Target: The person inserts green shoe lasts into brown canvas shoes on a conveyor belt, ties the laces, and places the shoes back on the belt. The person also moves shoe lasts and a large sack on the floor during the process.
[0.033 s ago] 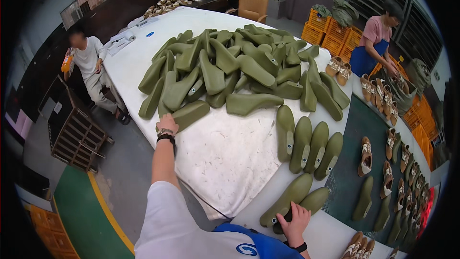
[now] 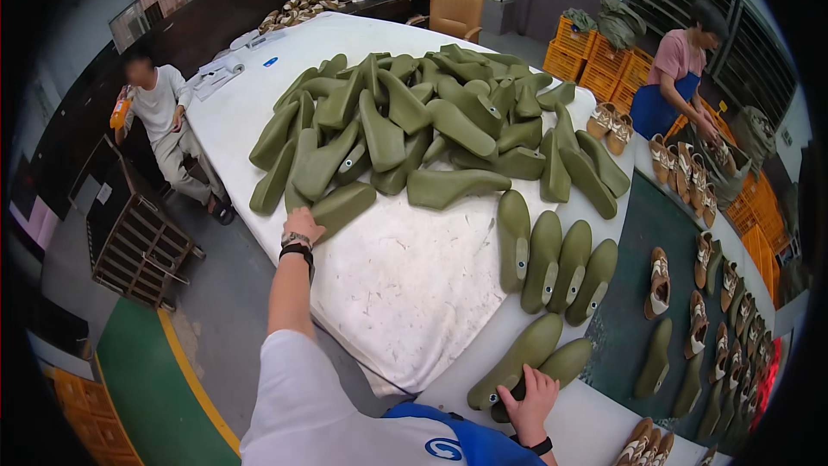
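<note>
A large heap of olive-green shoe lasts [image 2: 379, 125] lies across the white-covered table [image 2: 392, 293]. At its near left edge, my left hand [image 2: 302, 224] grips the end of one shoe last [image 2: 343, 210] lying with its pile-mates; some of the fingers are hidden. My right hand [image 2: 533, 404] is closed over two lasts lying side by side at the table's near right, a front one [image 2: 522, 354] and another [image 2: 567, 359] partly beneath the fingers. Just beyond them stands a row of several lasts [image 2: 571, 267], laid parallel with their heel ends toward me.
To the right, a dark green surface [image 2: 630, 293] bears brown-and-white shoes [image 2: 658, 283] and more lasts. A co-worker in a blue apron [image 2: 664, 108] handles shoes at the far right, near orange crates [image 2: 595, 60]. Another person [image 2: 164, 112] sits at left behind a wooden cart [image 2: 142, 255].
My left forearm has shifted slightly to the left, and the last under that hand has moved very slightly the same way. The right hand stays on its lasts.
</note>
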A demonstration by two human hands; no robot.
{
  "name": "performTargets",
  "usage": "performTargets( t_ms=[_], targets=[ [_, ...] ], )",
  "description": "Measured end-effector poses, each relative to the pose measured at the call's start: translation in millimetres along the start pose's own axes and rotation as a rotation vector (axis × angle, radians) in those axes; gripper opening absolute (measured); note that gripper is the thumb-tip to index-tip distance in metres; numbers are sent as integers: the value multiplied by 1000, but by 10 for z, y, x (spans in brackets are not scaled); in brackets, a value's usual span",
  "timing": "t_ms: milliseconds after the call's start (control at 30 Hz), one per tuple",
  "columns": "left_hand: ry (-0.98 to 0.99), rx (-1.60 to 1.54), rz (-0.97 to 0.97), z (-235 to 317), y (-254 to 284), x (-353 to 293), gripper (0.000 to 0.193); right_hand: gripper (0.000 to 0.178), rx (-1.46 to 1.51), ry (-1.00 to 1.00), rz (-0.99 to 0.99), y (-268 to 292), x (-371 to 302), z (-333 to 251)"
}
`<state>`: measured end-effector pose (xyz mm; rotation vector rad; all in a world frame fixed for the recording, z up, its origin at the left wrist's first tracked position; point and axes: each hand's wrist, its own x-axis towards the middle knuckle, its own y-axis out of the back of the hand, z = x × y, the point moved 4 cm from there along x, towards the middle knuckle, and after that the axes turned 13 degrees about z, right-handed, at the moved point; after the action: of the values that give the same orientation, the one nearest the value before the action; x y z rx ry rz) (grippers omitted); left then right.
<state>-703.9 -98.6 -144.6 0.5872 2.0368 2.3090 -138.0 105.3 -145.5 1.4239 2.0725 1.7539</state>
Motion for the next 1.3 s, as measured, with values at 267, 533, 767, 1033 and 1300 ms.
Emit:
performTargets(
  t_ms=[267,533,767,1033,1300],
  targets=[
    [39,-529,-316,398,47,-1003,74,65,-16,-8,17,-52,-1,32],
    [-1240,-422,-31,1344,452,-1794,40,63,-3,-6,43,-53,-25,61],
    [-1140,-569,51,1857,372,-2110,58,58,42,-47,37,-38,-34,91],
    [-853,-638,33,1184,382,-2204,63,58,12,-17,82,-38,-46,91],
    [92,-1109,-504,622,289,-2581,66,57,31,-35,64,-48,-17,80]
  ],
)
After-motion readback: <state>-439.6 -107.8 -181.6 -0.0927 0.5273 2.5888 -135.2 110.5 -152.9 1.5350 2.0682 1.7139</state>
